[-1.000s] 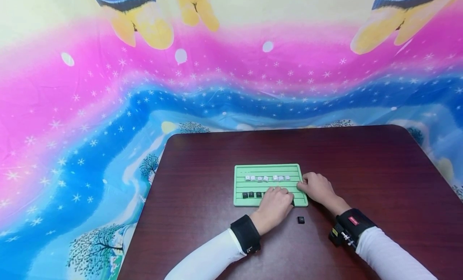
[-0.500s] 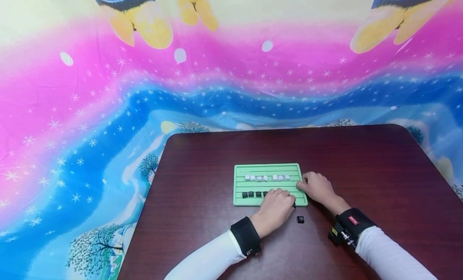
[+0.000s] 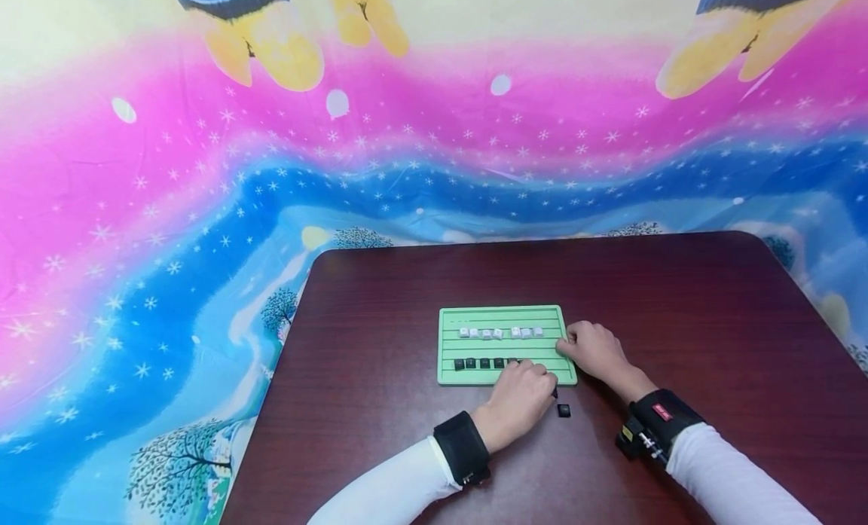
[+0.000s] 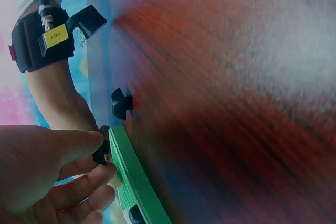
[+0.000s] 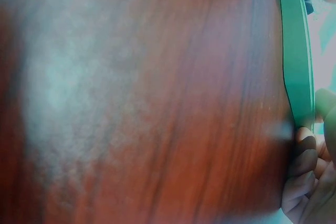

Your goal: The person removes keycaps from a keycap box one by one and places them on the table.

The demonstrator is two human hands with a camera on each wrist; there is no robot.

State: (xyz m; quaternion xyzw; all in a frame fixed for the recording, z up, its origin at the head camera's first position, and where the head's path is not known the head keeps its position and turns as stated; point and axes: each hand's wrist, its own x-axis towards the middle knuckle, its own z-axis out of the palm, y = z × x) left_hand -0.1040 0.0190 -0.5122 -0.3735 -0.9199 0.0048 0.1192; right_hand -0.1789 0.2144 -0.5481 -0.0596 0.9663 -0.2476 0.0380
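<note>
My left hand (image 3: 522, 404) is at the near edge of a green grooved board (image 3: 502, 350). Between thumb and fingers it pinches a black keycap (image 4: 101, 153), seen best in the left wrist view. Part of that keycap is hidden by the fingers. My right hand (image 3: 598, 353) holds the board's right edge, its thumb and curled fingers at the rim in the right wrist view. A row of black keycaps (image 3: 484, 364) sits in a lower groove, its right end covered by my left hand. White keycaps (image 3: 487, 334) stand in a groove farther up.
A loose black keycap (image 3: 563, 410) lies on the dark wooden table (image 3: 380, 322), just right of my left hand and nearer than the board. Behind the table's far edge hangs a colourful printed cloth (image 3: 434, 148).
My left hand has drawn slightly toward me and to the right with its keycap, uncovering more of the black row. The right hand and board stay in place.
</note>
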